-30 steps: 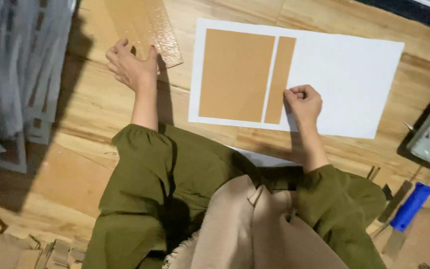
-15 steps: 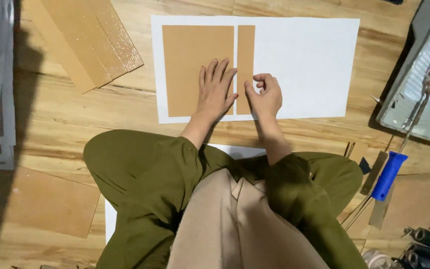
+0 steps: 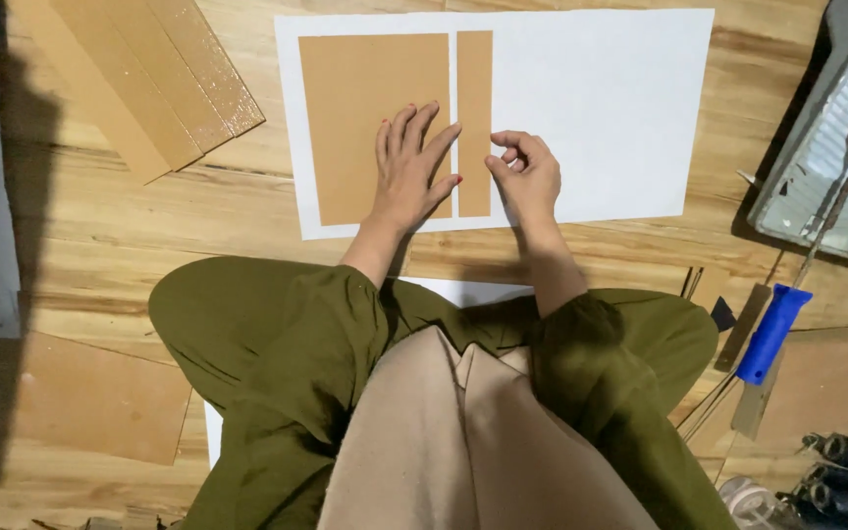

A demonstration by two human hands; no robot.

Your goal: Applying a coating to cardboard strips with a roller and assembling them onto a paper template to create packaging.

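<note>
Left hand: the left hand [image 3: 409,172] lies flat, fingers spread and straight, palm down on the wide rectangle of smooth brown card [image 3: 370,118], near its right edge, at upper centre of the frame.
Right hand: the right hand [image 3: 525,177] is loosely curled, thumb and forefinger pinched together just beside the right edge of the narrow brown card strip [image 3: 474,108]; whether they grip the strip I cannot tell.
Card pieces: both lie flat and parallel, a thin white gap between them, on a large matte white paper sheet [image 3: 606,108].
Surface: glossy pale wooden floor [image 3: 130,236] with visible grain.
Upper left: a stack of shiny brown boards [image 3: 149,74], set at an angle.
Right edge: a grey tray [image 3: 787,191]; lower, a blue-handled tool [image 3: 772,334].
</note>
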